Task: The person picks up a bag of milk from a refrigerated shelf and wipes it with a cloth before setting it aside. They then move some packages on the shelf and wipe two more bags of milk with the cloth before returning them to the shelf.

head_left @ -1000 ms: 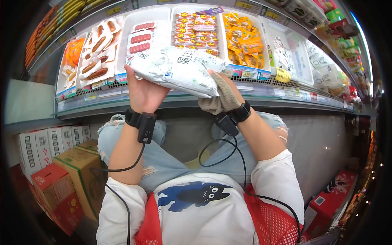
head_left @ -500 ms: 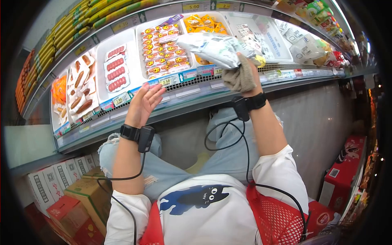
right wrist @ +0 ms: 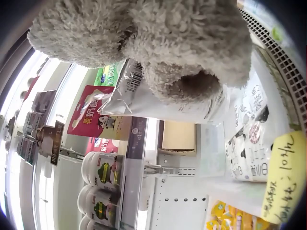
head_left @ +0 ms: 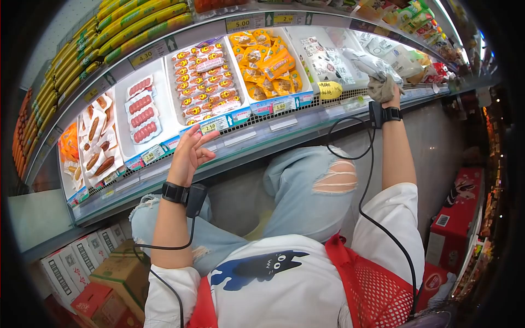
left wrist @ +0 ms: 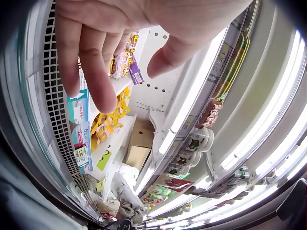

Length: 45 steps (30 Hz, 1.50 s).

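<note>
My right hand (head_left: pixel 391 99) reaches out over the right end of the chilled shelf and grips a white printed plastic pouch (head_left: pixel 367 61) along with a fluffy grey cloth (head_left: pixel 381 87). In the right wrist view the cloth (right wrist: pixel 192 38) hides my fingers, and the silvery-white pouch (right wrist: pixel 148 103) shows below it. My left hand (head_left: pixel 187 156) hovers by the shelf's front edge, fingers loosely spread and holding nothing. Beyond it lies a tray of wrapped sausages (head_left: pixel 208 82). White pouches with black print (head_left: pixel 325 60) lie in a tray left of my right hand.
Orange snack packets (head_left: pixel 268 63), red sausage packs (head_left: pixel 144 109) and brown sausages (head_left: pixel 98 145) fill other trays. A yellow handwritten label (head_left: pixel 330 90) hangs at the front. Above runs a shelf with price tags (head_left: pixel 240 24). Cartons (head_left: pixel 71 268) stand on the floor at left.
My right hand has carried the pouch and cloth to the right, away from the sausage trays. The left hand has let go of the pouch and drawn back toward the shelf's front edge.
</note>
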### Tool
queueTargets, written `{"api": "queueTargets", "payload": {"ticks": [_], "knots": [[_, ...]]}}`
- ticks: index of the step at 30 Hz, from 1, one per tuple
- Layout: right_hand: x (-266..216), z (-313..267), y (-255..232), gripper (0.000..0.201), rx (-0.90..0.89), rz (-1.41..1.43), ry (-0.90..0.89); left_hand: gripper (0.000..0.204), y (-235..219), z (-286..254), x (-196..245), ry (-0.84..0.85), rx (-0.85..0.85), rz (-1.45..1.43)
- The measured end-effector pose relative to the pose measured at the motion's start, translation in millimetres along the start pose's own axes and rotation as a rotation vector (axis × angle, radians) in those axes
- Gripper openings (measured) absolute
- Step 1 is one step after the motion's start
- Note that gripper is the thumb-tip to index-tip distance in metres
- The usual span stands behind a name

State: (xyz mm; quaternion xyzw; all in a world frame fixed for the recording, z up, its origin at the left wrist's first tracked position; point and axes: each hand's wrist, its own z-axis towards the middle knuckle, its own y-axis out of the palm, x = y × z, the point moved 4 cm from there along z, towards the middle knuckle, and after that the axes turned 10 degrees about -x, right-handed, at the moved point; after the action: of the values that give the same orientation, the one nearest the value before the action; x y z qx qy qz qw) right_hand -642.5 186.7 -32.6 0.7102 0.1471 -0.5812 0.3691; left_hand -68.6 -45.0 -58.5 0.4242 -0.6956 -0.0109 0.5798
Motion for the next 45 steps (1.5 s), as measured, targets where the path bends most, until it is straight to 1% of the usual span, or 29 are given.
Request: {"api": "queueTargets", "payload": {"ticks": [1, 2, 7, 10, 12, 14, 17, 19, 20, 21, 23, 25, 26, 29, 30, 33, 34, 36, 37, 39, 40, 41, 42, 43, 44, 45], "knots": [[0, 9, -6, 0.036, 0.003, -0.004, -0.007, 0.058, -1, 2, 0, -0.003, 0.004, 0.004], [1, 17, -14, 0.038, 0.047, -0.02, 0.001, 0.058, -2, 3, -1, -0.007, 0.008, 0.006], [18, 65, -15, 0.04, 0.059, -0.046, 0.018, 0.06, -3, 11, -5, -0.027, 0.031, 0.029], [43, 108, -30, 0.04, 0.045, 0.123, 0.054, 0.061, -3, 14, -8, -0.036, 0.052, 0.033], [51, 125, -33, 0.037, 0.073, 0.104, 0.076, 0.061, -6, 16, -9, -0.042, 0.066, 0.038], [53, 134, -36, 0.033, 0.107, -0.062, 0.131, 0.061, -6, 18, -10, -0.049, 0.078, 0.041], [39, 134, -44, 0.03, 0.104, -0.681, 0.394, 0.06, -6, 19, -10, -0.064, 0.084, 0.044], [24, 130, -50, 0.028, 0.035, -0.931, 0.55, 0.06, -5, 21, -10, -0.06, 0.083, 0.044], [18, 126, -54, 0.027, 0.0, -0.953, 0.596, 0.059, -5, 20, -11, -0.06, 0.083, 0.044], [12, 120, -59, 0.027, -0.024, -0.921, 0.605, 0.059, -4, 19, -12, -0.062, 0.079, 0.045], [8, 106, -67, 0.03, -0.074, -0.738, 0.582, 0.058, -1, 20, -13, -0.061, 0.062, 0.047], [1, 90, -59, 0.034, -0.132, -0.554, 0.543, 0.057, 1, 20, -14, -0.052, 0.051, 0.059], [-9, 81, -58, 0.038, -0.124, -0.667, 0.482, 0.056, 2, 21, -15, -0.05, 0.046, 0.068], [-28, 26, -13, 0.028, -0.224, -0.317, 0.326, 0.056, 9, 19, -14, -0.022, 0.027, 0.109], [-39, 4, 7, 0.035, -0.195, -0.459, 0.225, 0.057, 12, 18, -12, -0.006, 0.021, 0.125], [-57, -64, 82, 0.034, -0.323, -0.279, 0.167, 0.054, 31, 8, 3, 0.143, 0.02, 0.342], [-57, -77, 97, 0.033, -0.367, -0.304, 0.104, 0.05, 35, 5, 5, 0.265, 0.005, 0.364], [-56, -101, 131, 0.033, -0.455, -0.362, -0.02, 0.049, 60, -18, 25, 0.424, 0.04, 0.628], [-61, -125, 173, 0.035, -0.496, -0.378, -0.044, 0.048, 73, -31, 34, 0.504, 0.061, 0.759], [-70, -174, 257, 0.043, -0.578, -0.407, -0.095, 0.049, 96, -57, 48, 0.733, 0.045, 0.885], [-66, -180, 276, 0.042, -0.713, -0.303, -0.028, 0.049, 110, -75, 57, 0.846, 0.027, 0.932], [-68, -194, 299, 0.04, -0.721, -0.339, -0.12, 0.05, 124, -96, 66, 0.957, 0.01, 0.98], [-70, -208, 322, 0.038, -0.723, -0.375, -0.213, 0.051, 140, -121, 78, 1.016, -0.051, 1.037], [-69, -216, 343, 0.037, -0.731, -0.301, -0.17, 0.051, 153, -145, 86, 1.166, -0.089, 1.084], [-67, -222, 360, 0.036, -0.741, -0.228, -0.124, 0.044, 169, -170, 97, 1.306, -0.066, 1.124], [-65, -226, 371, 0.035, -0.754, -0.155, -0.077, 0.043, 180, -198, 101, 1.333, -0.022, 1.115]]}}
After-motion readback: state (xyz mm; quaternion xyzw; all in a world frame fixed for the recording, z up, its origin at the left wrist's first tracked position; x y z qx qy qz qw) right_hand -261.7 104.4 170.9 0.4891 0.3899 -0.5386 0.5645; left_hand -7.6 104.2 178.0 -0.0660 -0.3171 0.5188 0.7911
